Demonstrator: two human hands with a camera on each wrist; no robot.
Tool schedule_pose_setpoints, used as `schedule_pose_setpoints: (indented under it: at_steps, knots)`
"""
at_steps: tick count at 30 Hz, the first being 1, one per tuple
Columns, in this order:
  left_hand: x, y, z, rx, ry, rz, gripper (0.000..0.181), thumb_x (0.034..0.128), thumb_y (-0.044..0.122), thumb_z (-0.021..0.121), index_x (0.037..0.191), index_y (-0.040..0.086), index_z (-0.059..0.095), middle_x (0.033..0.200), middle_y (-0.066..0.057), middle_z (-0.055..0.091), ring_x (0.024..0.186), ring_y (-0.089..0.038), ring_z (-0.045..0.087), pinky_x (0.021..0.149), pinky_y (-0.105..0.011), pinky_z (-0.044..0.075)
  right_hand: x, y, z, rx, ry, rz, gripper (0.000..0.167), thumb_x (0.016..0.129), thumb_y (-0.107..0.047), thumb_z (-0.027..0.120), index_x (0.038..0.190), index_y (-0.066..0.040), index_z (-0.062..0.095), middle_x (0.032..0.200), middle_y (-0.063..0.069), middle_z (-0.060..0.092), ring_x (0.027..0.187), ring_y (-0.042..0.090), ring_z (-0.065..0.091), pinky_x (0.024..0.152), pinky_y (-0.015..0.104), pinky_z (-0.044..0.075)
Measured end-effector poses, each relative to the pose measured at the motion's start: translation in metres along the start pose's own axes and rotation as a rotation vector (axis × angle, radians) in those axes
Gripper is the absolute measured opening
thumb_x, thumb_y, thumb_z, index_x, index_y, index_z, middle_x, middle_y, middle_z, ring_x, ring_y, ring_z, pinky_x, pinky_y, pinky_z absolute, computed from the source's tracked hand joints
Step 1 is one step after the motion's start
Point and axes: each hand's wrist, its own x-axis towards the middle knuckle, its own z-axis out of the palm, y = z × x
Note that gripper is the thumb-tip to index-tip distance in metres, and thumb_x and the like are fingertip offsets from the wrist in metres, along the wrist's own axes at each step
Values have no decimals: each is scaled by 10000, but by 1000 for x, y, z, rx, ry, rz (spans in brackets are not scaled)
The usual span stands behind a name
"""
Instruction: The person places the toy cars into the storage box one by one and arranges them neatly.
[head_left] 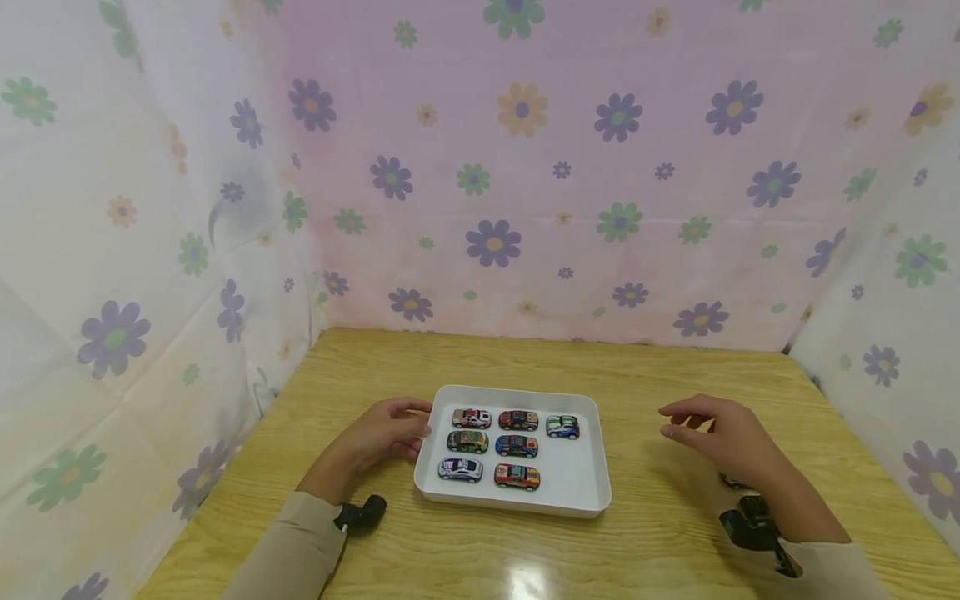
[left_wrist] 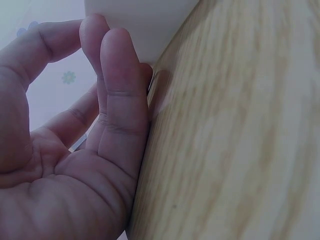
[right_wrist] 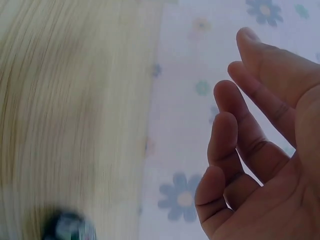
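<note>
A white tray (head_left: pixel 570 492) lies on the table with several small toy cars in rows. Its left and middle columns hold three each, among them a white car (head_left: pixel 461 469) and a red-yellow car (head_left: pixel 517 476). One green-white-blue car (head_left: pixel 562 427) stands alone in the right column. My left hand (head_left: pixel 386 432) touches the tray's left wall with its fingertips, its edge resting on the tabletop. My right hand (head_left: pixel 716 429) hovers right of the tray, fingers loosely bent, holding nothing. Partly hidden below the right wrist is a dark object (head_left: pixel 733 481), perhaps another car.
Wood-grain tabletop (head_left: pixel 420 354) surrounds the tray. Flowered cloth (head_left: pixel 555 192) hangs behind and along both sides. Black wrist cameras (head_left: pixel 363 512) sit on both forearms. A blurred dark object (right_wrist: pixel 67 227) shows at the lower left of the right wrist view.
</note>
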Motion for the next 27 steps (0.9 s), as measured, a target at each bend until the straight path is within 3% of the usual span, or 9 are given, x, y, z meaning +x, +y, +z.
schedule_pose_setpoints:
  at_steps: [10, 15, 20, 27]
  knots:
    - [0, -1, 0, 6, -4, 8, 573, 928, 148, 730, 1450, 17, 532, 1088, -137, 709, 767, -178, 677, 708, -312, 620, -30, 39, -31, 49, -11, 42, 285, 992, -347, 705, 1249, -229, 739, 1194, 73, 725, 913, 0, 606, 675, 267, 550]
    - [2, -1, 0, -5, -2, 9, 556, 924, 141, 735, 1437, 32, 550, 1078, -129, 712, 759, -178, 670, 699, -314, 617, -45, 63, -43, 102, -32, 81, 349, 1009, -307, 687, 1311, -132, 710, 1171, -31, 735, 916, 18, 641, 675, 286, 558]
    - [1, -1, 0, -7, -7, 15, 561, 925, 129, 726, 1441, 18, 538, 1070, -134, 709, 763, -179, 672, 699, -312, 616, -54, 87, -50, 215, -100, 189, 470, 1040, -327, 636, 1420, -51, 616, 1224, -68, 729, 986, -6, 672, 747, 282, 585]
    - [0, -1, 2, -14, -12, 11, 575, 920, 133, 732, 1447, 14, 535, 1052, -112, 721, 759, -164, 679, 688, -302, 614, -66, 106, -47, 278, -115, 268, 551, 1042, -354, 627, 1475, -23, 547, 1253, -254, 648, 1024, -100, 627, 789, 270, 593]
